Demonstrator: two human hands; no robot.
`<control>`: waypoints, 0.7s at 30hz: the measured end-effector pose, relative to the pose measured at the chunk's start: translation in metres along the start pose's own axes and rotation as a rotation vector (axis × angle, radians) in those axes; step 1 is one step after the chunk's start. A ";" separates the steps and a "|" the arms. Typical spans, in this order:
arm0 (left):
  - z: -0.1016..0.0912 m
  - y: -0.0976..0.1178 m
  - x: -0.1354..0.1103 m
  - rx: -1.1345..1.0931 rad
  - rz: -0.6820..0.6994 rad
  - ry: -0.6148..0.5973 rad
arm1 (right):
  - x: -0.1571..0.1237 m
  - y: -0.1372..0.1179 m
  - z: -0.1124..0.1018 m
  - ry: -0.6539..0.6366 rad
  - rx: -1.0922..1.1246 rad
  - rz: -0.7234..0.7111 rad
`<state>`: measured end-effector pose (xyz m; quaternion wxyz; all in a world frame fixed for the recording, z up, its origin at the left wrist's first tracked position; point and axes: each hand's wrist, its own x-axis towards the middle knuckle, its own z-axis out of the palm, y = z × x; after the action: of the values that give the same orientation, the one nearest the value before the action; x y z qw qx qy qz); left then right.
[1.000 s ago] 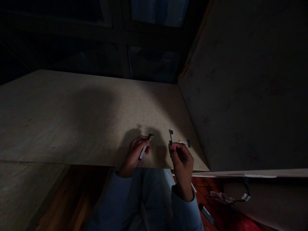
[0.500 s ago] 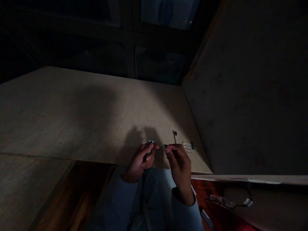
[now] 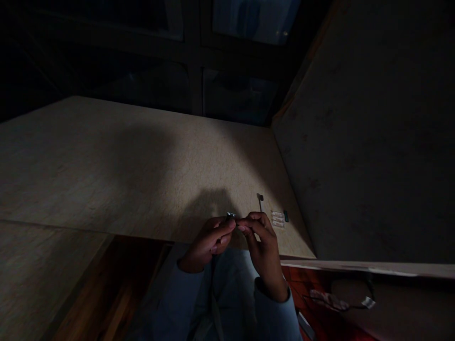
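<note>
In the middle of the head view my left hand (image 3: 209,241) is closed around a small object with a shiny metallic top (image 3: 231,215). Its lower part is covered by my fingers. My right hand (image 3: 262,239) is pinched, with its fingertips meeting the left thumb and forefinger beside the shiny top. The small dark-green piece it held a moment ago is hidden between the fingertips. Both hands are over the table's near edge. Just right of them on the table lie a thin stick with a dark end (image 3: 260,201), several clear plastic pieces (image 3: 277,219) and a dark-green strip (image 3: 286,216).
The pale marbled tabletop (image 3: 149,166) stretches left and back to dark window frames (image 3: 195,80). A wall (image 3: 355,156) bounds it on the right. Below right, glasses-like dark loops with a white tag (image 3: 368,302) lie near a reddish floor. The light is dim.
My right hand has moved left and my left hand slightly right, so their fingertips now meet. The dark-green piece has gone out of sight between them.
</note>
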<state>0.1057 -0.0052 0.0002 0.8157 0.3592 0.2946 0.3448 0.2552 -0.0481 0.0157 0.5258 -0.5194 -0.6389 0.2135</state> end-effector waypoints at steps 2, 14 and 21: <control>-0.001 -0.001 0.001 -0.037 -0.006 -0.007 | 0.001 0.000 0.000 0.008 -0.002 0.003; -0.004 -0.013 0.008 -0.444 -0.006 -0.077 | 0.001 -0.010 0.012 0.105 -0.003 0.170; 0.001 -0.014 0.007 -0.558 -0.119 -0.049 | 0.000 -0.005 0.008 0.096 -0.005 0.134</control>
<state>0.1151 -0.0070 -0.0116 0.9086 0.1109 0.1890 0.3555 0.2454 -0.0480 0.0165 0.5391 -0.5721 -0.5771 0.2214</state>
